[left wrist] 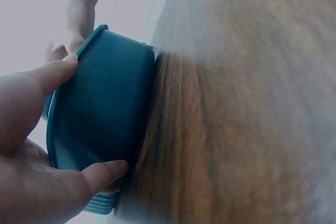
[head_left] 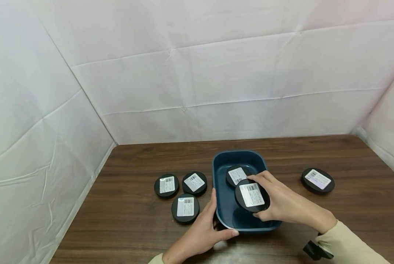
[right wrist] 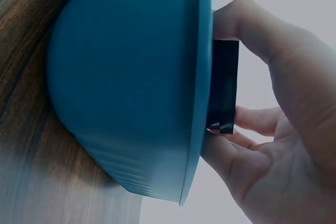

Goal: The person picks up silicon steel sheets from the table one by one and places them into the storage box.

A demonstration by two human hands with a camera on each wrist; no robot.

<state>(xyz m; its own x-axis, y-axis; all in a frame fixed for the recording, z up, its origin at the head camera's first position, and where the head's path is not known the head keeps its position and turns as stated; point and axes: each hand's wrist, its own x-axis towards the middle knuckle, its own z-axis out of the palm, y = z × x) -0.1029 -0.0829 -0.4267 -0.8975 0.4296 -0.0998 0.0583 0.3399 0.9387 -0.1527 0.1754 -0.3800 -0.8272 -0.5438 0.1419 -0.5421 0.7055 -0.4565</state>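
My right hand (head_left: 284, 201) grips a round, flat black tin (head_left: 251, 196) by its edge, thumb on one side and fingers on the other. A white barcode label faces up on it. The tin is over a dark blue rectangular tub (head_left: 228, 216), at rim height in the right wrist view. Inside the tub, toward the back, lies another labelled black tin (head_left: 237, 174), partly covered by the held one. With thumb at the near rim and fingers along the left side wall, my left hand (head_left: 201, 233) holds the tub's near left corner.
Left of the tub, three similar labelled tins lie close together: one at left (head_left: 166, 185), one at back (head_left: 194, 182), one nearer (head_left: 185, 209). Another tin (head_left: 317, 180) lies far right. White sheets (head_left: 216, 80) enclose the back and sides of the wooden table (head_left: 124, 212).
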